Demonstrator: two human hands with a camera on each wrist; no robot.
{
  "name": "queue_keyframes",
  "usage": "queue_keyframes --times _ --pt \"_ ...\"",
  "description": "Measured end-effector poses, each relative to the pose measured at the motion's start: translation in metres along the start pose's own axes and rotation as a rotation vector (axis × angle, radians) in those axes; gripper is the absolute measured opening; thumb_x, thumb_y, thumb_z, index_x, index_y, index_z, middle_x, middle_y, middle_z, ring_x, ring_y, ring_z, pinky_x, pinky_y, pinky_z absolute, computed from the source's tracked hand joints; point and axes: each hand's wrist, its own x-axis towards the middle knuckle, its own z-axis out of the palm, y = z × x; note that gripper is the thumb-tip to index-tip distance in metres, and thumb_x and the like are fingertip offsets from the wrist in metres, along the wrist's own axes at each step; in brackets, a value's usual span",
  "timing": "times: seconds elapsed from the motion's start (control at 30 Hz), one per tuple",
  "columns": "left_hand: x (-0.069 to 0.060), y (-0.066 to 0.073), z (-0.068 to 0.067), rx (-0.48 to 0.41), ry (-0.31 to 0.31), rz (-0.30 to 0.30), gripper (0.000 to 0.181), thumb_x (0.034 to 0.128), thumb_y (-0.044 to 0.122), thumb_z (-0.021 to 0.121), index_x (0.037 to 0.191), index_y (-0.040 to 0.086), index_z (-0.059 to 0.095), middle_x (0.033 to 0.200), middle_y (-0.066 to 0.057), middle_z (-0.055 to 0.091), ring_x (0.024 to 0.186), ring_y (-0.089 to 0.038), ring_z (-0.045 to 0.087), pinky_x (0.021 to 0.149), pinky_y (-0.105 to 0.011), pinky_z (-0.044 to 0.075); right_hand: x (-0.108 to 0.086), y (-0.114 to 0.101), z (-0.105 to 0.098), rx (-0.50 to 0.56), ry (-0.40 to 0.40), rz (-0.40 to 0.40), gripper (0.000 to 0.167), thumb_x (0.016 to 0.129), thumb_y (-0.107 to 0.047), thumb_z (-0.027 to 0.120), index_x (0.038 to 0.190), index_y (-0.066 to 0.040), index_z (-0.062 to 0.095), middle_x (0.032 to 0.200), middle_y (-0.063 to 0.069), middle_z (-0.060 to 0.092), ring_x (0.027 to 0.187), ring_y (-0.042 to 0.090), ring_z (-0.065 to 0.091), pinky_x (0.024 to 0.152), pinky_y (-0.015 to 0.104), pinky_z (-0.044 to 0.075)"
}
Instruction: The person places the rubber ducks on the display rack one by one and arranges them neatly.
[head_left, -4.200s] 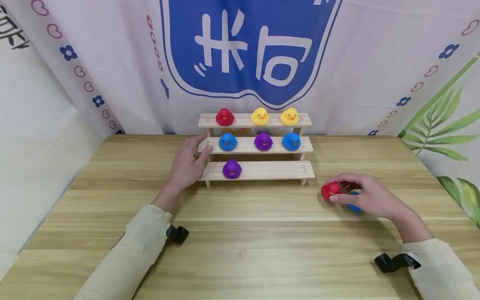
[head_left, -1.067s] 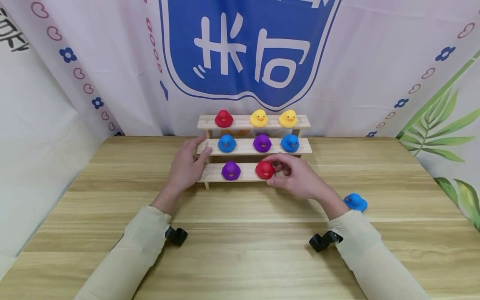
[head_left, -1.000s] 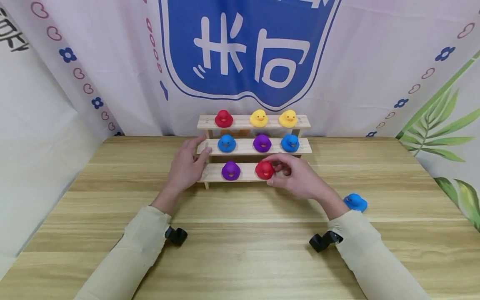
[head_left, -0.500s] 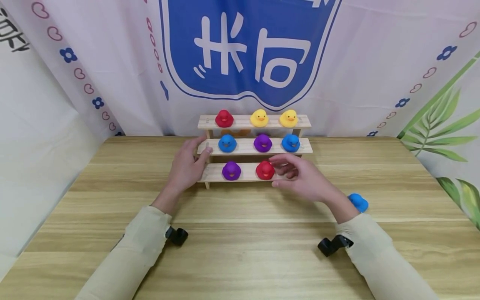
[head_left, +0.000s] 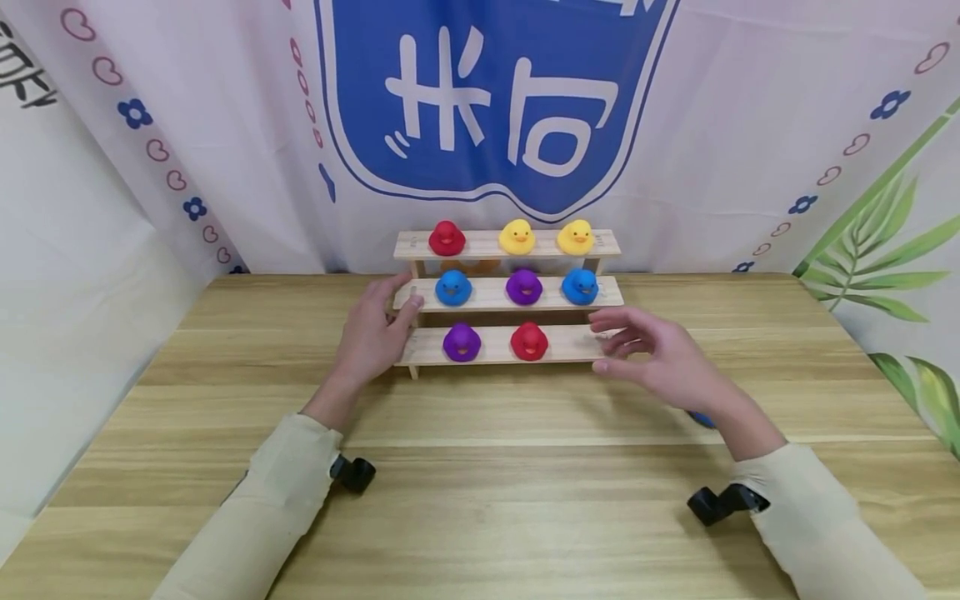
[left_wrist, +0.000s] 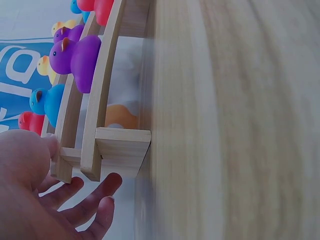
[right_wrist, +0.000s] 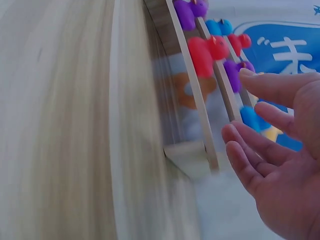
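Note:
A three-tier wooden display stand [head_left: 570, 343] holds rubber ducks. My left hand [head_left: 372, 331] holds the left end of its middle tier, thumb on top; in the left wrist view the other fingers reach around that end. On the bottom tier sit a purple duck [head_left: 462, 342] and a red duck [head_left: 529, 342]. My right hand [head_left: 660, 354] holds nothing, its fingers loosely bent and spread beside the bottom tier's right end. A blue duck [head_left: 702, 418] lies on the table, mostly hidden behind my right hand and wrist.
The middle tier bears a blue duck [head_left: 453, 287], a purple duck [head_left: 523, 287] and another blue duck [head_left: 580, 286]. On top are a red duck [head_left: 447, 238] and two yellow ducks [head_left: 517, 237]. A printed curtain [head_left: 262, 150] hangs behind the wooden table [head_left: 480, 517].
My right hand brought the red duck from the table to the bottom tier, let go of it and drew back to the right. My left hand has stayed on the stand.

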Motion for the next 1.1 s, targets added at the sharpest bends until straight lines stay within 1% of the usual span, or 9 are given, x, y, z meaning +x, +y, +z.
queue_keyframes --times 0.1,0.23,0.43,0.53,0.67,0.73,0.87,0.97,1.1 --pt "0.001 0.0 0.0 -0.003 0.0 0.002 0.056 0.1124 0.035 0.051 0.162 0.01 0.043 0.163 -0.02 0.046 0.14 -0.038 0.052 0.119 -0.058 0.044 -0.008 0.004 -0.012 -0.012 0.027 -0.013 0.054 0.096 -0.02 0.081 0.145 -0.01 0.061 0.142 0.011 0.067 0.116 0.025 0.068 0.097 0.018 0.056" --pt "0.0 0.001 -0.001 -0.001 0.0 -0.001 0.056 0.1125 0.036 0.051 0.162 0.01 0.043 0.164 -0.02 0.045 0.141 -0.039 0.051 0.12 -0.058 0.043 -0.018 0.012 -0.027 -0.04 0.047 -0.039 0.05 0.097 -0.017 0.079 0.143 -0.01 0.062 0.139 0.011 0.069 0.113 0.018 0.068 0.094 0.015 0.055" --pt "0.0 0.0 -0.001 0.008 0.004 0.013 0.056 0.1122 0.034 0.052 0.161 0.007 0.044 0.162 -0.021 0.046 0.137 -0.039 0.053 0.119 -0.058 0.044 -0.035 0.028 -0.047 -0.1 0.04 -0.014 0.041 0.099 -0.018 0.076 0.139 -0.016 0.065 0.134 0.009 0.07 0.111 0.012 0.068 0.09 0.017 0.056" --pt "0.002 -0.002 0.0 0.009 0.007 0.023 0.056 0.1119 0.033 0.053 0.16 0.006 0.045 0.162 -0.022 0.047 0.137 -0.04 0.053 0.119 -0.057 0.043 -0.044 0.037 -0.054 -0.133 0.043 0.003 0.039 0.1 -0.018 0.076 0.138 -0.018 0.066 0.13 0.003 0.072 0.108 0.012 0.067 0.086 0.017 0.055" --pt "0.002 -0.002 0.0 0.006 0.009 0.023 0.055 0.1119 0.033 0.053 0.16 0.006 0.045 0.161 -0.022 0.047 0.137 -0.039 0.053 0.119 -0.058 0.043 -0.055 0.047 -0.061 -0.148 0.059 0.011 0.038 0.098 -0.017 0.077 0.135 -0.017 0.067 0.125 -0.008 0.072 0.102 0.008 0.065 0.079 0.019 0.054" --pt "0.001 -0.002 0.0 0.003 0.007 0.02 0.055 0.112 0.033 0.053 0.16 0.007 0.045 0.161 -0.021 0.047 0.137 -0.039 0.053 0.119 -0.058 0.043 -0.06 0.051 -0.064 -0.148 0.063 0.014 0.039 0.098 -0.017 0.078 0.135 -0.015 0.067 0.124 -0.01 0.072 0.1 0.006 0.065 0.077 0.02 0.054" --pt "0.001 -0.001 0.0 0.002 0.004 0.014 0.056 0.1121 0.035 0.052 0.161 0.008 0.045 0.163 -0.021 0.046 0.145 -0.039 0.049 0.123 -0.059 0.04 -0.068 0.059 -0.068 -0.137 0.051 0.047 0.045 0.097 -0.018 0.079 0.139 -0.012 0.064 0.127 -0.013 0.071 0.103 0.006 0.067 0.077 0.021 0.056" --pt "0.0 -0.002 0.0 0.003 0.003 0.014 0.056 0.1122 0.034 0.052 0.161 0.008 0.045 0.163 -0.02 0.046 0.149 -0.039 0.046 0.125 -0.058 0.038 -0.074 0.063 -0.071 -0.129 0.03 0.086 0.048 0.097 -0.02 0.079 0.142 -0.012 0.062 0.131 -0.01 0.07 0.107 0.004 0.068 0.079 0.022 0.058" --pt "0.001 -0.003 0.0 0.003 0.004 0.016 0.055 0.1121 0.034 0.052 0.161 0.008 0.045 0.163 -0.02 0.046 0.146 -0.039 0.048 0.123 -0.058 0.039 -0.08 0.067 -0.073 -0.129 -0.006 0.133 0.051 0.097 -0.025 0.079 0.143 -0.014 0.061 0.136 0.0 0.069 0.109 -0.001 0.067 0.082 0.023 0.059"
